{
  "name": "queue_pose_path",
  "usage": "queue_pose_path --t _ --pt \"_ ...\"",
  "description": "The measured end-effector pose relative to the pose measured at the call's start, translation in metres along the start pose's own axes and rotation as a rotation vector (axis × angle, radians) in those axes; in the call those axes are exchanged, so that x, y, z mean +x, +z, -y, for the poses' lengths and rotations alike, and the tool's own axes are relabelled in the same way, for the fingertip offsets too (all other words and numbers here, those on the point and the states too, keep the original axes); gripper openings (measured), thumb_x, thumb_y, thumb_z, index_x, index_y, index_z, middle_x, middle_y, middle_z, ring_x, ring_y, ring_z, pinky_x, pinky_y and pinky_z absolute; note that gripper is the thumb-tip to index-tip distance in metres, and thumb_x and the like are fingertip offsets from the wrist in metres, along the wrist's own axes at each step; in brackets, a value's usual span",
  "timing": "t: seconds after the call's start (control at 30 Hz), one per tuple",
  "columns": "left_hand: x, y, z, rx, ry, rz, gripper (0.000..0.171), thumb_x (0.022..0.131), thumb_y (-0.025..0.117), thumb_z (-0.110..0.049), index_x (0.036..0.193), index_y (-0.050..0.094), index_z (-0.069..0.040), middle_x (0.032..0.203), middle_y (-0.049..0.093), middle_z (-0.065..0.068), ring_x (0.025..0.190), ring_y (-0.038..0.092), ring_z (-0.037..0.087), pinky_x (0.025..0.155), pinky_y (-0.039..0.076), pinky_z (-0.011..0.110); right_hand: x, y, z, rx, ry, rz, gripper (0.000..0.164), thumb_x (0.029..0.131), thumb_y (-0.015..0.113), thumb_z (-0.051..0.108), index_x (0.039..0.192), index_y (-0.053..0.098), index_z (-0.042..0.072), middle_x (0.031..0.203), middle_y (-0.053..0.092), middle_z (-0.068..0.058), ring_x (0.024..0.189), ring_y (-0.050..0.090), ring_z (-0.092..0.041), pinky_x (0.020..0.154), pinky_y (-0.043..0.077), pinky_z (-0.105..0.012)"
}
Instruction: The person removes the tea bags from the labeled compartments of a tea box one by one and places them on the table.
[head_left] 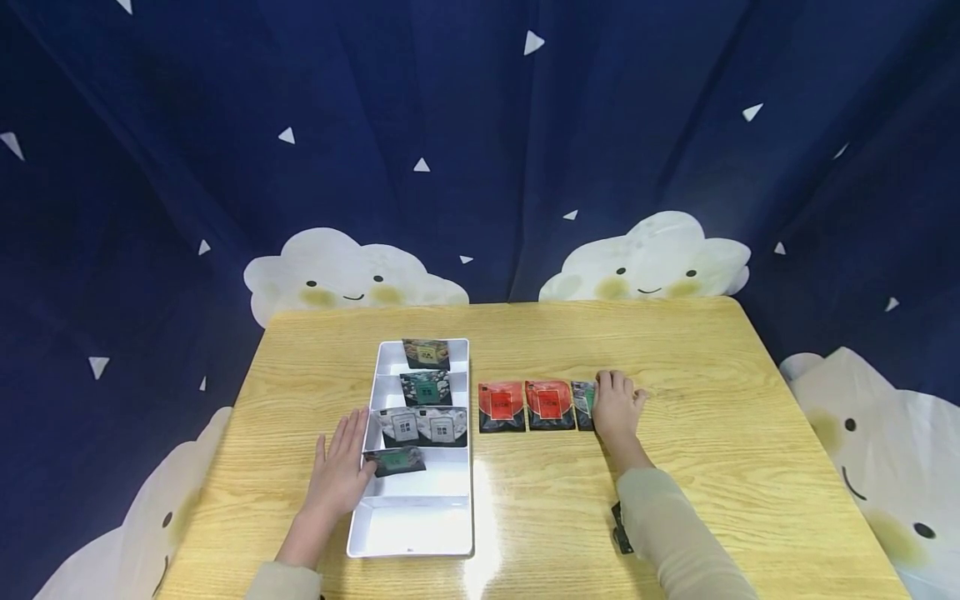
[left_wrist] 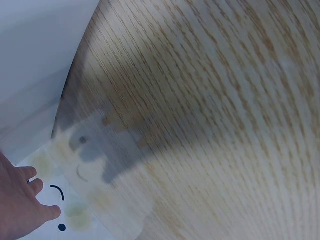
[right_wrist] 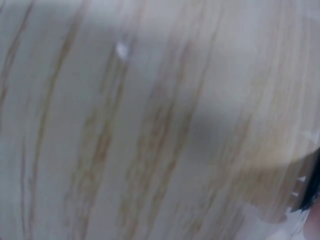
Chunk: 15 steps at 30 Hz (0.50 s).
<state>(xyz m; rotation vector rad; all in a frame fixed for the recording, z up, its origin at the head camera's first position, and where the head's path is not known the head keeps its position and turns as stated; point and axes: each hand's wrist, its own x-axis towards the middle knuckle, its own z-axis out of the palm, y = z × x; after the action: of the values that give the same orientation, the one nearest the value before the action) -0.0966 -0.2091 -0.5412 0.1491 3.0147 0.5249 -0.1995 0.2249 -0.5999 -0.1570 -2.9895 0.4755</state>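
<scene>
My left hand (head_left: 337, 475) rests along the left side of a white divided tray (head_left: 411, 527), fingers straight. Its thumb tip overlaps the edge of a dark sachet with a green label (head_left: 395, 461). My right hand (head_left: 618, 410) pinches another green-labelled sachet (head_left: 582, 404) on the table; the hand hides its right part. In the right wrist view only a sachet's dark serrated edge (right_wrist: 311, 187) shows beside a fingertip. Left of that hand lie two red-and-black sachets (head_left: 502, 406), side by side.
Further back in the tray stand a sachet with a yellowish label (head_left: 426, 354), a green one (head_left: 426, 388) and two with silvery-white labels (head_left: 405, 427). Wood-grain table (head_left: 697, 358) surrounds the tray. A dark blue curtain (head_left: 480, 108) with clouds hangs behind.
</scene>
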Motion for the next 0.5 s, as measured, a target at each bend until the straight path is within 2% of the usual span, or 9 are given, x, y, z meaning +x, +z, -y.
queue_pose_path --t 0.3,0.4,0.5 --pt "0.000 -0.001 0.000 0.010 0.003 0.001 0.075 0.087 0.050 -0.022 0.148 0.008 -0.009 0.150 0.015 0.018 0.137 0.013 0.038 0.107 0.004 0.060 0.001 -0.006 0.003 0.041 0.051 0.015 0.024 0.099 0.036 0.021 0.116 0.044 0.007 0.122 0.040 -0.018 0.115 0.035 -0.038 0.096 0.018 -0.060" --pt "0.000 -0.001 0.000 0.008 0.003 0.001 0.075 0.087 0.050 -0.022 0.148 0.008 -0.009 0.150 0.015 0.018 0.136 0.013 0.038 0.107 0.005 0.060 0.002 -0.010 0.005 0.064 0.070 -0.013 0.026 0.098 0.036 0.021 0.118 0.044 0.007 0.124 0.041 -0.019 0.115 0.036 -0.038 0.097 0.019 -0.060" --pt "-0.001 -0.001 0.000 0.001 0.003 -0.002 0.075 0.086 0.050 -0.022 0.147 0.009 -0.009 0.150 0.016 0.018 0.136 0.014 0.038 0.107 0.005 0.060 0.004 -0.014 0.010 0.102 0.066 -0.078 0.026 0.098 0.037 0.021 0.118 0.046 0.006 0.123 0.043 -0.019 0.114 0.039 -0.037 0.096 0.020 -0.059"
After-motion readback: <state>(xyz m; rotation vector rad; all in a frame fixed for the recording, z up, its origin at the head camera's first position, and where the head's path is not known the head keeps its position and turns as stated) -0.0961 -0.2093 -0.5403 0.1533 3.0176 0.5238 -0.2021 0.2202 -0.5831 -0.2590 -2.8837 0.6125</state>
